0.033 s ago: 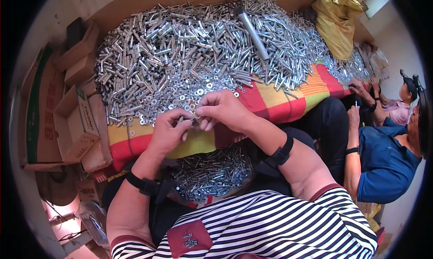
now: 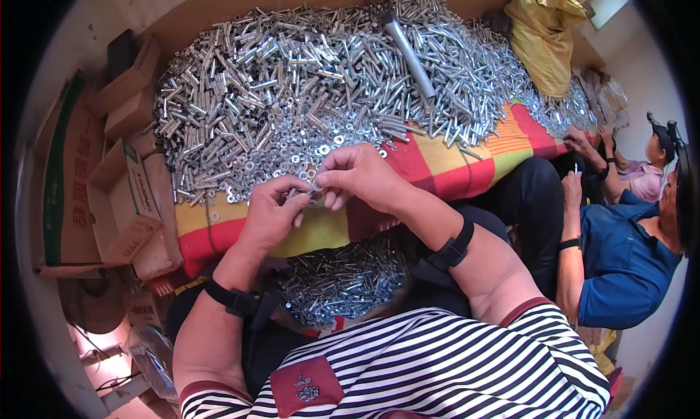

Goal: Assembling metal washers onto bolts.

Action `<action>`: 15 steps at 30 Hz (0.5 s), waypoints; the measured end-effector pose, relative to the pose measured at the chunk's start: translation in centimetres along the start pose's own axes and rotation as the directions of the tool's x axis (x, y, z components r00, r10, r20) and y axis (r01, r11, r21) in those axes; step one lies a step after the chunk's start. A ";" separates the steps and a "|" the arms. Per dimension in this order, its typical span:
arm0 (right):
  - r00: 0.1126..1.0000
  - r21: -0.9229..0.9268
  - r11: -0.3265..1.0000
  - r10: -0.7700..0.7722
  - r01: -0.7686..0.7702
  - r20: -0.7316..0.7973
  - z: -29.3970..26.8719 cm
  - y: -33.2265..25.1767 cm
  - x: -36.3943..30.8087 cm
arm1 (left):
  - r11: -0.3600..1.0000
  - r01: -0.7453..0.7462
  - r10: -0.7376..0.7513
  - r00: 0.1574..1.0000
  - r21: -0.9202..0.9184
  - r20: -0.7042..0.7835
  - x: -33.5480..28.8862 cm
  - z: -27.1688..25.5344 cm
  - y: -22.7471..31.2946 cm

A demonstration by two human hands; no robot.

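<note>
Above the checked blanket's (image 2: 219,235) near edge, my two hands are close together. My left hand (image 2: 271,209) is closed, its thumb and fingers bent round a small metal bolt (image 2: 293,194), of which only the end shows. My right hand (image 2: 359,178) pinches a small washer (image 2: 318,185) between thumb and forefinger, right beside the left fingertips. Just beyond them lies a spread of loose washers (image 2: 295,158). Behind these rises a wide heap of shiny metal sleeves (image 2: 240,76), with long bolts toward the right.
A grey metal tube (image 2: 410,58) lies on the heap. Below my hands, at my lap, is a container of small bolts (image 2: 343,280). Open cardboard boxes (image 2: 120,207) stand at left, a yellow sack (image 2: 547,36) at far right. A co-worker in a blue shirt (image 2: 620,262) sits at right, another person beyond.
</note>
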State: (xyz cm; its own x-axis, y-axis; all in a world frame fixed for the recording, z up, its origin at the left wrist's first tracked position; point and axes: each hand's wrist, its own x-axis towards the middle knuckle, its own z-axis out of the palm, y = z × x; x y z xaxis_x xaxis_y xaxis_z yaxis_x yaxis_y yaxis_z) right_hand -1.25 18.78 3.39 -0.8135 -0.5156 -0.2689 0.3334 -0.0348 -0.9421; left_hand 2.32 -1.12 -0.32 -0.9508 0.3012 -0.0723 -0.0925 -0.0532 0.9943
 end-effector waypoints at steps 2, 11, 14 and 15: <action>1.000 -0.062 0.998 -0.023 0.024 0.013 0.0 -0.1 0.5 | 0.999 -0.019 0.018 1.000 -0.028 -0.022 0.1 -0.2 -0.2; 0.991 -0.143 0.981 -0.132 0.132 0.009 0.7 -0.3 1.0 | 1.000 0.015 -0.016 0.998 -0.021 -0.054 0.2 -0.5 0.5; 0.994 0.024 0.993 -0.113 0.113 -0.006 0.5 0.1 1.0 | 0.998 0.028 -0.031 0.998 -0.061 -0.058 0.3 -0.4 0.5; 0.994 0.024 0.993 -0.113 0.113 -0.007 0.2 0.5 1.2 | 0.999 0.014 -0.016 0.999 -0.039 -0.046 0.3 -0.5 0.8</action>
State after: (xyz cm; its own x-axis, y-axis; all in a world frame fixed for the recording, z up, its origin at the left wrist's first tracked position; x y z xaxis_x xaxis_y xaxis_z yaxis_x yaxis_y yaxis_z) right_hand -1.94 17.94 2.64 -0.8494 -0.5023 -0.1621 0.2505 -0.1134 -0.9614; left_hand 1.77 -1.51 0.42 -0.9618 0.2582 -0.0913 -0.1170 -0.0857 0.9894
